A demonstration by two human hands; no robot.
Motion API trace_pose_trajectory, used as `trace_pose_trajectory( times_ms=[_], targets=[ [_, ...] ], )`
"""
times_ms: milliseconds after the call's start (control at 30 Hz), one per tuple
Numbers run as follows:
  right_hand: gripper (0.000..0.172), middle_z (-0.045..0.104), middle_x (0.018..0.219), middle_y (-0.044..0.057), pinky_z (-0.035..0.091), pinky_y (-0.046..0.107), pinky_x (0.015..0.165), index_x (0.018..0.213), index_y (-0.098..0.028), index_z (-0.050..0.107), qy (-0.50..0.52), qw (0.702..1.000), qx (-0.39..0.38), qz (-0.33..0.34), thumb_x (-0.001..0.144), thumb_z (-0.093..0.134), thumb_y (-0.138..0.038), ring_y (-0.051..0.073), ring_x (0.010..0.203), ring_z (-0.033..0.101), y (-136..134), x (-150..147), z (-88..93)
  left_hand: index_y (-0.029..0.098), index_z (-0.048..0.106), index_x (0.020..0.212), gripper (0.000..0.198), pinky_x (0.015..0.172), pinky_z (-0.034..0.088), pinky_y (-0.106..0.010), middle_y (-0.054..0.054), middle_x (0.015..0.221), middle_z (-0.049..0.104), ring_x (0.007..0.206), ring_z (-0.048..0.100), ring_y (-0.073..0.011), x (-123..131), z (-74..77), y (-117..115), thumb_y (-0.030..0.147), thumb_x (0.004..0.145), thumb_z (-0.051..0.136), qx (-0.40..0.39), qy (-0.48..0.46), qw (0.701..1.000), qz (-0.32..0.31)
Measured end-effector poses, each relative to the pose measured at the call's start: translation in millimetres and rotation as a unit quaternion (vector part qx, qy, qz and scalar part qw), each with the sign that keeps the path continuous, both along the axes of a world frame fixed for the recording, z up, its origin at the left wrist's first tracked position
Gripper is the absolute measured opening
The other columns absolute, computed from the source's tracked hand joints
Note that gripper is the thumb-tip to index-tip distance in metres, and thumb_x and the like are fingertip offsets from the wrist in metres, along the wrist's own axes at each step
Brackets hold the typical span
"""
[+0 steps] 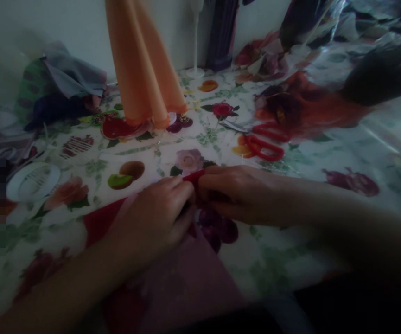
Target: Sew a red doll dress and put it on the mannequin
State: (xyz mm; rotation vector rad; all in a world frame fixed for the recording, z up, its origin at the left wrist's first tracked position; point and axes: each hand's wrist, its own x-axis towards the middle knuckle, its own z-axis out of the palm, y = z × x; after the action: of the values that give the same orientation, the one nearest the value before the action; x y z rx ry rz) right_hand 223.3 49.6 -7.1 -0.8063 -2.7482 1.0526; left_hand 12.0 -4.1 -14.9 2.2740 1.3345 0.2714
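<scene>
A piece of red and pink fabric [193,273] lies across the near part of the table and hangs toward me. My left hand [162,204] is closed on the fabric's far edge, its fingers bent and pointing right. Close beside it, my right hand [231,190] pinches the same red edge, knuckles up. A short red stretch of cloth shows between the two hands. My fingertips are mostly hidden, and the picture is dim and blurred. Beyond my right hand lie scissors [266,144] with red handles, their blades pointing left.
A fruit-and-flower tablecloth [172,157] covers the table. Orange cloth [144,69] hangs at the back. Crumpled fabric [71,79] sits at the back left, near a white round object [33,178]. Orange-red cloth [311,109] and a dark rounded shape [381,74] are at right.
</scene>
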Motion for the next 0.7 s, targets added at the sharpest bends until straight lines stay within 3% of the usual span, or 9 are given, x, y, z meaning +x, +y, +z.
trace_pose_trajectory(
  times_ms=[700],
  targets=[
    [0.004,0.063,0.099,0.005,0.043,0.025,0.069,0.089,-0.018,0.059,0.0,0.999,-0.04,0.017,0.088,0.057,-0.015,0.014,0.077,0.057,0.7,0.9,5.3,0.022,0.052,0.082,0.018,0.069,0.043,-0.035,-0.003,0.085,0.061,0.081,0.056,-0.021,-3.5,0.7,-0.3,0.02,0.098,0.044,0.003,-0.029,0.999,-0.025]
  ],
)
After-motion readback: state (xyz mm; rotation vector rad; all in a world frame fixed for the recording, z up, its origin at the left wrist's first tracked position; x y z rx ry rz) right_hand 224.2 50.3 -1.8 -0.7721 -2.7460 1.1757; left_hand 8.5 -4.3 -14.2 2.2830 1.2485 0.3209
